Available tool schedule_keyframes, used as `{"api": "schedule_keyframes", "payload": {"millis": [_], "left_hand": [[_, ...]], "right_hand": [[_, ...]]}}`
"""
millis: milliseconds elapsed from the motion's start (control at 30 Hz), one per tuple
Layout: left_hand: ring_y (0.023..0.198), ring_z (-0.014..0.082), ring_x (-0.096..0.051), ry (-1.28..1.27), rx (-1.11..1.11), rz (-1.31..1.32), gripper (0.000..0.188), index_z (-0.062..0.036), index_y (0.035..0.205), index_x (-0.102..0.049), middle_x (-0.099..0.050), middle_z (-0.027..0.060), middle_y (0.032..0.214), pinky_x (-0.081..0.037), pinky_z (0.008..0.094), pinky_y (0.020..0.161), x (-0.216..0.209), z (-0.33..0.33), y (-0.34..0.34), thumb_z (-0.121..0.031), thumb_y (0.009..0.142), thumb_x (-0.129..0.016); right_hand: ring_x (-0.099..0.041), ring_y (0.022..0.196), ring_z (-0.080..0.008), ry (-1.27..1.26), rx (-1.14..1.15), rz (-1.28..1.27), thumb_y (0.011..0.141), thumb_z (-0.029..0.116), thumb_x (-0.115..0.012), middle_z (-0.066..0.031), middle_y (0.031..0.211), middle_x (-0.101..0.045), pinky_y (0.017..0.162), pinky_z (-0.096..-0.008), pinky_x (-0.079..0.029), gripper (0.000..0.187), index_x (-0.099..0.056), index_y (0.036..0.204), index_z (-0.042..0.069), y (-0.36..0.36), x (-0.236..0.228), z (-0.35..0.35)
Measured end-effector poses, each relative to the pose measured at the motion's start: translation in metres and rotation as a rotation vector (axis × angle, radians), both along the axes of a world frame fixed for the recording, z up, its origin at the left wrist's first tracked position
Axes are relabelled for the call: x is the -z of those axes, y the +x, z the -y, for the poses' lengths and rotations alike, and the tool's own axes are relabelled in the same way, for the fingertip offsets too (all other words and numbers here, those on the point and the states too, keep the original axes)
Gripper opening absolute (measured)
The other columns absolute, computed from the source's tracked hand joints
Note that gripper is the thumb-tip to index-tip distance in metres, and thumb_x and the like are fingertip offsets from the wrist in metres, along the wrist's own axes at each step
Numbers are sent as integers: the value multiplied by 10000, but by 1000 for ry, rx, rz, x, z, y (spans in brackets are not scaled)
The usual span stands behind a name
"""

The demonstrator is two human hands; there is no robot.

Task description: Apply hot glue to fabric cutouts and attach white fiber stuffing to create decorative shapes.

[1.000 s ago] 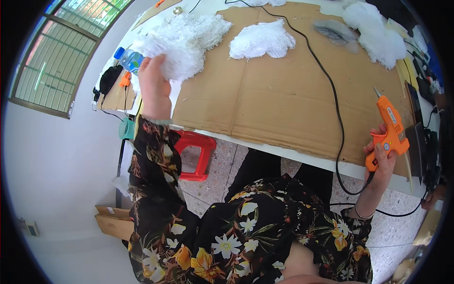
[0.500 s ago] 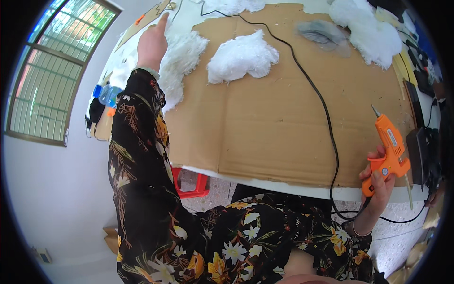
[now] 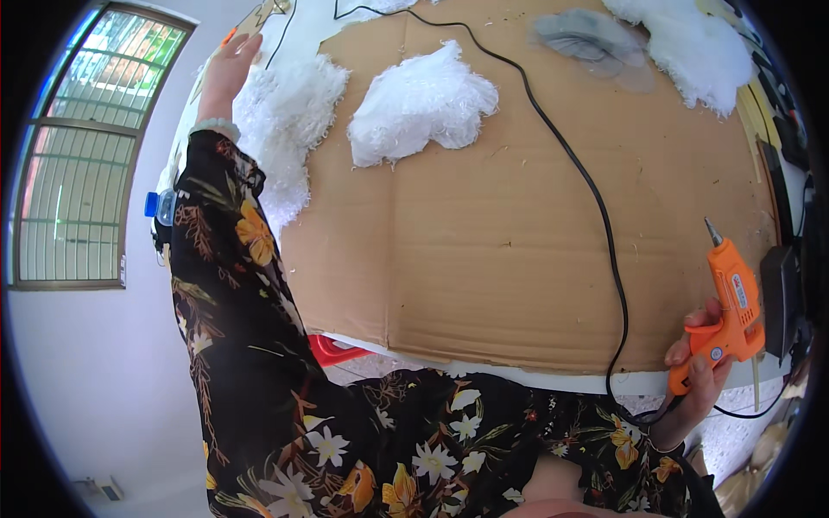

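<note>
My right hand (image 3: 701,367), at the table's right front edge, is wrapped round the handle of an orange hot glue gun (image 3: 734,298). Its metal nozzle points up and away, and a pale glue stick (image 3: 756,388) sticks out behind. A black cord (image 3: 596,186) crosses the cardboard. My left arm reaches far out to the left. At its end, my left hand (image 3: 228,71) looks empty, fingers stretched out, above the table's far left part. Beside it lies a pile of white fluffy fibre (image 3: 289,112), and another white tuft (image 3: 423,104) rests on the brown cardboard sheet (image 3: 492,276).
Grey sheer fabric (image 3: 591,39) lies at the back, with more white fluff (image 3: 691,52) to its right. A black box-shaped device (image 3: 779,298) stands at the right edge. A blue-capped bottle (image 3: 161,205) shows beyond my left sleeve. Under the front edge is a red stool (image 3: 335,351).
My view has shifted a little. My left hand has gone from one pointing finger to several stretched fingers. The glue gun stays in my right hand, slightly lower in view.
</note>
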State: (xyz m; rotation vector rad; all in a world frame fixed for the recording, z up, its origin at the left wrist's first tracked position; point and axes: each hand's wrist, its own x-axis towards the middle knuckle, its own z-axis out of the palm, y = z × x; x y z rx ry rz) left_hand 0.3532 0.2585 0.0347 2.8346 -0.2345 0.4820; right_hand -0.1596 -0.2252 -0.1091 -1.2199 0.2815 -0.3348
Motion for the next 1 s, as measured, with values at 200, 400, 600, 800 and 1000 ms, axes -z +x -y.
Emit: {"api": "schedule_keyframes", "payload": {"millis": [200,400,600,800,1000], "left_hand": [[1143,260,-604,268,246,-152,583,-114,1279,-610,-649,165,1208,-464,382,957,11,-16,-53,-294,755,-791],[1103,289,-621,159,115,-19,556,-145,1275,-613,-657,144,1192,-476,382,942,23,5,-83,-314,767,-762],[961,237,-657,-154,70,433,411,-66,1192,-645,-683,140,1058,-536,344,836,17,29,-104,-198,816,-747],[721,155,-648,-1268,376,144,130,28,966,-665,-671,83,839,-535,260,675,52,142,-195,-2,839,-653],[680,145,-666,-1482,506,-248,124,34,961,-662,-676,68,788,-551,254,653,80,221,-274,-16,847,-665]], "right_hand": [[-604,649,-141,-22,-2,32,824,158,-692,-185,1146,-570,583,-285,-539,701,-351,1379,-99,0,-3,1],[-580,687,-126,-44,13,18,828,196,-676,-163,1133,-573,606,-272,-499,689,-368,1382,-72,10,-6,-7],[-567,715,-115,-59,6,-9,832,199,-671,-138,1134,-574,627,-268,-476,670,-385,1381,-56,12,-6,-6],[-588,771,-118,-151,28,-17,840,152,-638,-136,1134,-597,663,-264,-490,608,-416,1366,-56,21,-14,-10],[-614,879,-110,-548,37,-22,862,109,-621,-98,1143,-624,713,-242,-497,501,-483,1329,-6,39,-50,-9]]}}
